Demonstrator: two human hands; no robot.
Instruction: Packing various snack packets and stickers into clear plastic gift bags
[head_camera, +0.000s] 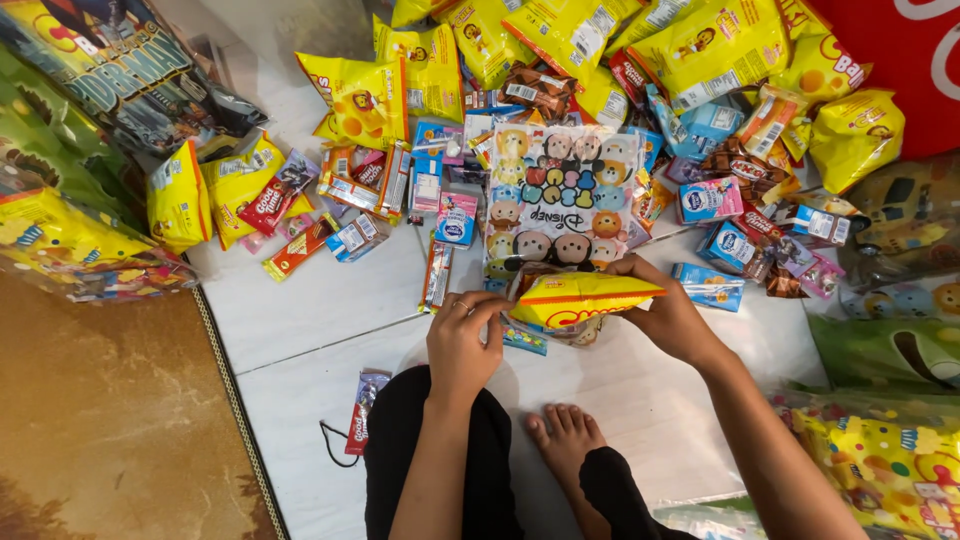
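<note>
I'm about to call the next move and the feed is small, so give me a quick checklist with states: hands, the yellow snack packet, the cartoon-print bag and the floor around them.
1. Both hands on the yellow snack packet: ok. The left hand pinches its left end, the right hand its right end.
2. Packet at the cartoon-print bag: ok, it lies across the bag's near end.
3. Bag mouth open: cannot tell, the packet and hands hide it.
4. Packet sealed and undamaged: cannot tell.
5. Floor free near the hands: not ok. A loose blue packet lies under the left hand, and a bare foot lies just below.
</note>
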